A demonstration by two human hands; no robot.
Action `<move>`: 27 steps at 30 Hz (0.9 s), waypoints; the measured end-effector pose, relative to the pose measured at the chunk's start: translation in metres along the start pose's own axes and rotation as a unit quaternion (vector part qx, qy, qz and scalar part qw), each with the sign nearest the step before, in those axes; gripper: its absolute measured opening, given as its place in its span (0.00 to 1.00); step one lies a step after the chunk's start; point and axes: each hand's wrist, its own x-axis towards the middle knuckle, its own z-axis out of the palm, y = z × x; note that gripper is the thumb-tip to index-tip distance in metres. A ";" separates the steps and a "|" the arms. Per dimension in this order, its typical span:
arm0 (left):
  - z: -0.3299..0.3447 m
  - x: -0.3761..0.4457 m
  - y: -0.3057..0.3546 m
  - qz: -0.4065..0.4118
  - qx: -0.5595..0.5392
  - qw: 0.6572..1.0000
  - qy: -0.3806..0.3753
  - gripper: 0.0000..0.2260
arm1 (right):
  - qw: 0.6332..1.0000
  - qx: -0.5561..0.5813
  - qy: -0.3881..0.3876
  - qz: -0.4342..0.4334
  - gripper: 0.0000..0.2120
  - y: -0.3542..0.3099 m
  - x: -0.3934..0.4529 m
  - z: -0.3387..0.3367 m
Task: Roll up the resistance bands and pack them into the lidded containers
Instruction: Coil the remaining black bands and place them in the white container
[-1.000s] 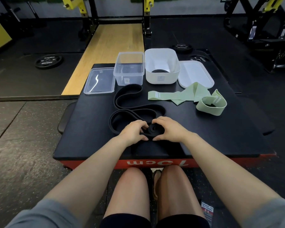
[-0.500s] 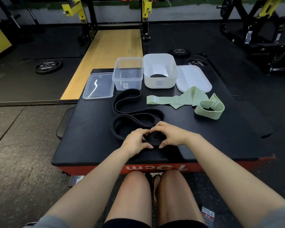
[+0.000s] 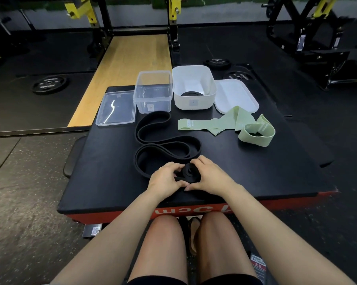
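A long black resistance band (image 3: 152,138) lies in loops on the black padded box (image 3: 255,171). Its near end is wound into a small tight roll (image 3: 188,171). My left hand (image 3: 165,178) and my right hand (image 3: 209,174) grip that roll from either side, fingers curled round it. Two light green bands (image 3: 224,124) lie flat and looped to the right. At the back stand a clear container (image 3: 152,93) and a white container (image 3: 194,99) with a rolled black band (image 3: 192,94) inside. Both are open.
A clear lid (image 3: 115,109) lies left of the clear container; a white lid (image 3: 235,95) lies right of the white one. Weight plates (image 3: 49,84) rest on the gym floor. A wooden platform and yellow rack stand behind. My knees are below the box's front edge.
The roll in my hands has grown slightly and the loose loops have drawn a little nearer. The camera has tipped down, so everything sits lower in view.
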 end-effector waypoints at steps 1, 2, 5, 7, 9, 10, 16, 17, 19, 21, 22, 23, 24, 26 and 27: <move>0.001 0.000 0.000 -0.003 -0.002 1.000 0.002 0.27 | 1.000 -0.003 0.001 -0.005 0.42 0.001 0.001 0.000; 0.001 0.000 0.000 -0.006 -0.007 1.000 0.003 0.27 | 1.000 -0.006 0.001 -0.012 0.42 0.001 0.002 -0.001; 0.001 0.002 0.000 -0.003 -0.028 1.000 -0.009 0.28 | 1.000 -0.015 -0.006 -0.025 0.43 0.003 0.004 -0.003; -0.002 0.004 -0.002 0.009 -0.039 0.999 -0.035 0.28 | 0.999 -0.021 -0.006 -0.030 0.43 0.003 0.004 -0.003; -0.007 0.007 -0.005 0.022 -0.045 0.996 -0.068 0.28 | 0.999 -0.019 -0.002 -0.036 0.41 0.004 0.003 -0.003; -0.009 0.009 -0.006 0.029 -0.044 0.995 -0.082 0.28 | 0.999 -0.016 -0.001 -0.039 0.40 0.004 0.003 -0.003; -0.016 0.012 -0.008 0.036 -0.045 0.994 -0.095 0.24 | 0.997 -0.002 -0.047 -0.055 0.38 0.009 0.005 -0.010; -0.015 0.012 -0.008 0.031 -0.046 0.994 -0.092 0.25 | 0.997 -0.002 -0.059 -0.058 0.38 0.010 0.006 -0.012; -0.014 0.010 -0.006 0.022 -0.038 0.995 -0.089 0.30 | 0.995 -0.003 -0.084 -0.062 0.38 0.011 0.010 -0.015; -0.012 0.008 -0.003 0.020 -0.020 0.996 -0.088 0.35 | 0.993 -0.003 -0.105 -0.061 0.38 0.013 0.013 -0.017; -0.011 0.008 -0.002 0.022 -0.011 0.996 -0.087 0.36 | 0.992 -0.001 -0.111 -0.057 0.39 0.015 0.015 -0.018; -0.010 0.007 0.000 0.026 -0.002 0.996 -0.086 0.37 | 0.992 0.004 -0.115 -0.052 0.40 0.016 0.016 -0.018; -0.009 0.007 0.001 0.032 0.007 0.996 -0.086 0.38 | 0.992 0.011 -0.121 -0.047 0.41 0.016 0.017 -0.018; -0.008 0.006 0.003 0.040 0.027 0.995 -0.086 0.38 | 0.990 0.013 -0.130 -0.051 0.41 0.016 0.019 -0.019; -0.008 0.006 0.003 0.039 0.029 0.995 -0.086 0.38 | 0.989 0.009 -0.135 -0.056 0.41 0.016 0.021 -0.020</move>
